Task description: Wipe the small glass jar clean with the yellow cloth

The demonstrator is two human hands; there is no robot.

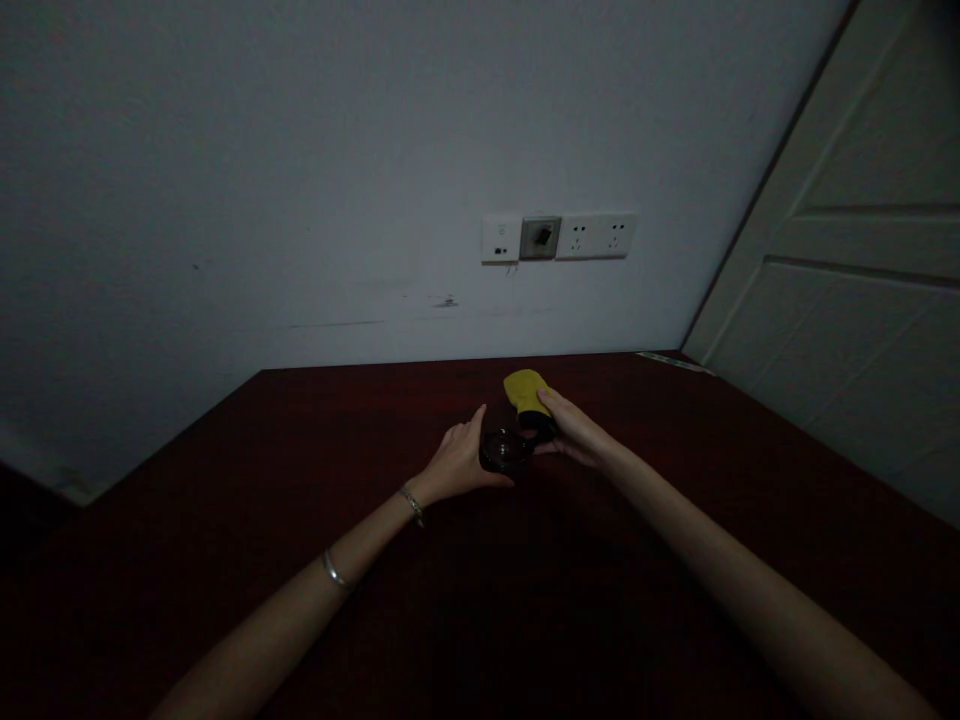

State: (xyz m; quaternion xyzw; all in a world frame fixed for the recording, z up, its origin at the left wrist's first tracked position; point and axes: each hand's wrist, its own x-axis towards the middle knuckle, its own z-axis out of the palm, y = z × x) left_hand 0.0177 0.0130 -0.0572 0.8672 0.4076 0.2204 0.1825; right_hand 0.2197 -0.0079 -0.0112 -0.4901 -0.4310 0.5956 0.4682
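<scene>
My left hand (459, 458) is curved around the side of a dark glossy bowl-like thing (504, 452), fingers at its far side and thumb at its near side. Light glints off its rim; its exact kind is too dark to tell. In my right hand (564, 420) is a yellow thing with a black lower end (527, 388), gripped with the thumb on top. It is tilted, the black end toward me and close to the right side of the dark bowl-like thing. Whether the two touch is unclear.
A dark red tabletop (360, 430) lies under both hands and meets a pale wall (300, 200). Sockets and a switch panel (559, 238) are set in the wall. On the right stands a white panelled door (862, 320). A thin strip (675, 362) lies at the far right edge.
</scene>
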